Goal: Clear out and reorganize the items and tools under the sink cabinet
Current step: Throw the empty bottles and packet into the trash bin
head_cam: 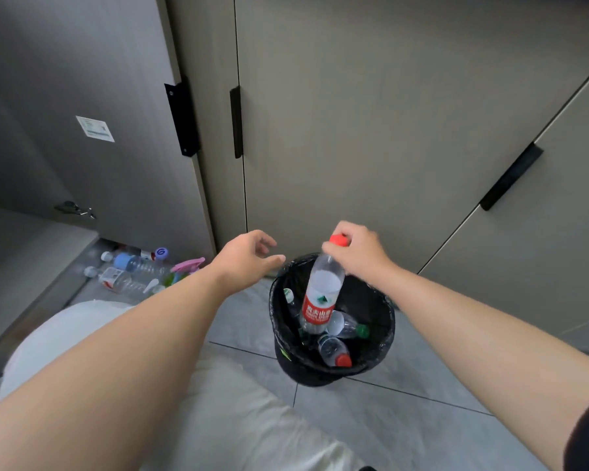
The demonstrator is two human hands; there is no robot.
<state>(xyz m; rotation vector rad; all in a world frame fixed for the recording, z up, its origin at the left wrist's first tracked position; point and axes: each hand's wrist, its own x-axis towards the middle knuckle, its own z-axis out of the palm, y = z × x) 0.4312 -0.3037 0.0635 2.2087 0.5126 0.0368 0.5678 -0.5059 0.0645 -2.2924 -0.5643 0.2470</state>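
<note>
Red-cap bottle [323,294] pinched at cap by your R hand [357,254], base inside bin [386,336]; L hand [244,258] loose, empty. Discard step, I'd say. Next: release, then grab floor bottles [130,270].

Grey-beige cabinet doors [354,113] with black bar handles [236,122] fill the wall. One door [82,79] stands swung open, white sticker [95,128] on it. Grey tiled floor [405,402], dark grout lines. Soft, even light.
</note>
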